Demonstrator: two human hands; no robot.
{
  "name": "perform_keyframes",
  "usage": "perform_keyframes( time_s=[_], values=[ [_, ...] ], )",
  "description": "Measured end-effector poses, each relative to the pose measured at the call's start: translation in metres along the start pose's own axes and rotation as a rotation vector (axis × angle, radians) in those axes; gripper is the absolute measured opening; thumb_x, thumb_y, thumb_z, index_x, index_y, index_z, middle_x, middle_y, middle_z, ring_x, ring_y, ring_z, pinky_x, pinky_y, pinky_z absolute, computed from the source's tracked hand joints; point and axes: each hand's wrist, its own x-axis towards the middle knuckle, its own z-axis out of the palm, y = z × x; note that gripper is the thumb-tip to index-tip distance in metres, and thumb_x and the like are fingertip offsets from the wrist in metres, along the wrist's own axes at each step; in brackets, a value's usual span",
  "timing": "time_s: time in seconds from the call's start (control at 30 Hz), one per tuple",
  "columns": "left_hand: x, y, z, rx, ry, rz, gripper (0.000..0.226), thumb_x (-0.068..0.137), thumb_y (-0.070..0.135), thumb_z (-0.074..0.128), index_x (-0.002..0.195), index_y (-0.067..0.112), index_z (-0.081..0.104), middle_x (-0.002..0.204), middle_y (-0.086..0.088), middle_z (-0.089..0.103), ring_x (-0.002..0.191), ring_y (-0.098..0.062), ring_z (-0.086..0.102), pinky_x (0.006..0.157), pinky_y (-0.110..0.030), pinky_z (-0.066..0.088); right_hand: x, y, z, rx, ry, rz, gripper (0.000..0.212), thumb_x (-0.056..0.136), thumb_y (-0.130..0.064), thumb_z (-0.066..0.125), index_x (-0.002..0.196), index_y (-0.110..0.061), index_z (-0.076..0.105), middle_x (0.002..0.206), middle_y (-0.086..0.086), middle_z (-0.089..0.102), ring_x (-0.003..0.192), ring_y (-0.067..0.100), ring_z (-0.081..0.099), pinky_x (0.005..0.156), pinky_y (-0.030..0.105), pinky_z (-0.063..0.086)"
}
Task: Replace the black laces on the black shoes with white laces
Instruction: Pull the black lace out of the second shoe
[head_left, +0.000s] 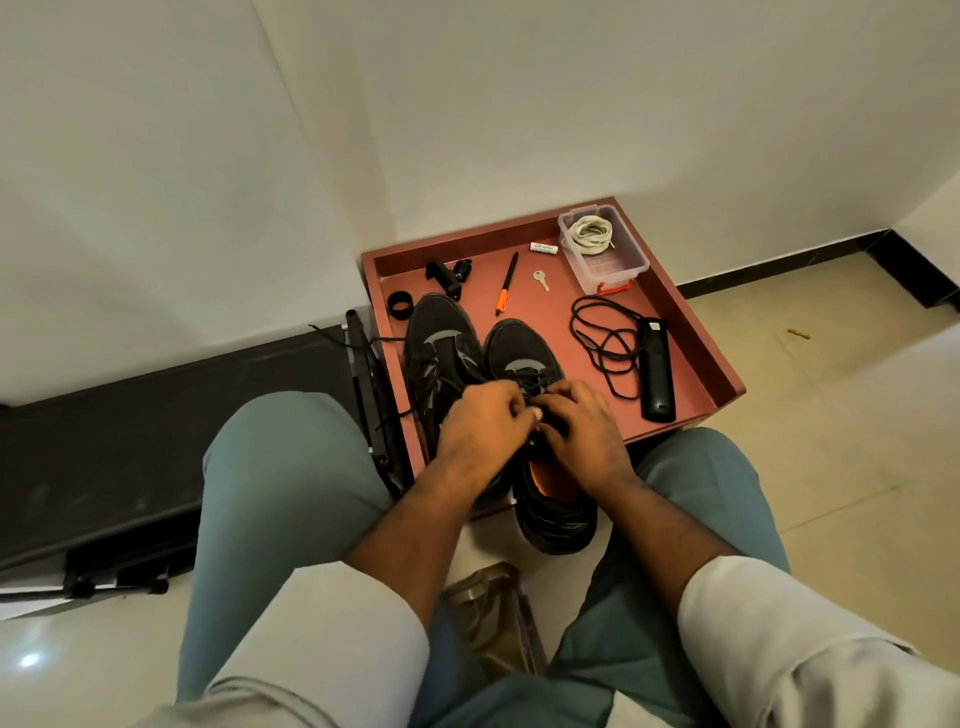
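Both our hands, left hand (485, 426) and right hand (582, 431), meet pinched on the black lace over the right shoe (540, 441), likely to unthread it. Beyond the right hand lie a loose black lace (605, 338) and, farther off, boxed white laces (591, 234).

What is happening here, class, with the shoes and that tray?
A seated person has both hands, the left hand and the right hand, working at the black lace on the right-side shoe, which lies in a reddish tray with its heel overhanging the near edge. The other shoe sits beside it, a black lace trailing off to the left. A loose black lace lies in the tray. The white laces sit coiled in a clear plastic box, not yet used.
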Motion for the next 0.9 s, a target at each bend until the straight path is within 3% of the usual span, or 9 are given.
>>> perform_keyframes(
  time_s=[0.13,0.3,0.37,0.5,0.57,0.67,0.77,0.83,0.9],
  values=[
    [0.004,-0.003,0.006,0.024,-0.066,-0.044,0.021,0.078,0.038,0.074,0.085,0.022,0.063,0.075,0.003,0.065,0.076,-0.020,0.064,0.074,-0.039,0.056,0.009,0.000,0.005,0.082,0.012,0.037,0.011,0.083,-0.013,0.068,0.094,-0.015,0.069,0.108,-0.001,0.057,0.105,0.017,0.048,0.091,0.030,0.041],
    [0.007,-0.010,0.007,-0.202,-0.035,-0.113,0.026,0.077,0.017,0.077,0.101,0.017,0.067,0.073,0.000,0.068,0.069,-0.016,0.066,0.072,-0.033,0.057,0.011,-0.002,-0.002,1.068,0.256,0.595,0.016,0.089,0.002,0.058,0.083,-0.013,0.058,0.085,0.006,0.063,0.082,0.018,0.061,0.074,0.028,0.052],
    [0.010,-0.012,0.008,-0.253,-0.049,-0.134,0.024,0.076,0.015,0.078,0.099,0.015,0.068,0.071,-0.002,0.068,0.059,-0.014,0.061,0.065,-0.033,0.057,0.011,0.000,-0.005,1.277,0.292,0.724,0.021,0.091,0.006,0.051,0.086,-0.013,0.055,0.085,0.006,0.061,0.081,0.019,0.061,0.066,0.025,0.052],
    [0.012,-0.012,0.006,-0.335,-0.072,-0.173,0.018,0.078,0.011,0.079,0.092,0.012,0.067,0.072,-0.010,0.068,0.041,-0.011,0.052,0.044,-0.020,0.045,0.008,-0.003,-0.015,0.823,0.168,0.409,0.037,0.088,0.002,0.057,0.115,-0.024,0.057,0.118,-0.008,0.052,0.107,0.000,0.051,0.081,0.017,0.050],
    [0.011,-0.012,0.003,-0.376,-0.088,-0.173,0.020,0.079,0.010,0.078,0.094,0.011,0.066,0.074,-0.013,0.068,0.039,-0.009,0.050,0.039,-0.017,0.041,0.005,0.001,-0.016,0.374,0.116,0.149,0.036,0.084,-0.009,0.066,0.116,-0.026,0.062,0.132,-0.005,0.045,0.126,0.008,0.040,0.104,0.029,0.038],
    [0.011,-0.011,0.000,-0.406,-0.108,-0.164,0.023,0.079,0.011,0.079,0.099,0.010,0.066,0.077,-0.015,0.069,0.036,-0.004,0.048,0.038,-0.016,0.039,0.003,0.002,-0.007,-0.164,-0.040,0.012,0.024,0.085,-0.029,0.069,0.108,-0.026,0.069,0.147,-0.005,0.038,0.140,0.022,0.021,0.108,0.045,0.022],
    [0.009,-0.012,0.001,-0.404,-0.107,-0.169,0.024,0.079,0.012,0.079,0.099,0.011,0.066,0.076,-0.011,0.070,0.037,-0.009,0.050,0.038,-0.017,0.041,0.006,0.000,-0.001,0.103,0.111,0.013,0.010,0.087,-0.022,0.068,0.094,-0.018,0.074,0.136,-0.006,0.049,0.133,0.019,0.035,0.104,0.037,0.033],
    [0.008,-0.013,0.000,-0.412,-0.096,-0.178,0.024,0.079,0.012,0.079,0.098,0.010,0.065,0.077,-0.012,0.070,0.037,-0.012,0.050,0.038,-0.018,0.041,0.010,0.004,-0.008,0.536,0.325,0.295,0.011,0.090,-0.013,0.064,0.097,-0.010,0.072,0.128,-0.005,0.050,0.116,0.008,0.049,0.094,0.018,0.044],
    [0.009,-0.014,0.000,-0.419,-0.087,-0.186,0.024,0.078,0.013,0.080,0.097,0.010,0.066,0.078,-0.014,0.071,0.037,-0.012,0.050,0.039,-0.019,0.042,0.012,0.017,-0.020,0.813,0.569,0.616,0.011,0.093,-0.012,0.060,0.101,-0.012,0.068,0.123,0.002,0.056,0.105,0.010,0.057,0.092,0.024,0.051]
  ],
)
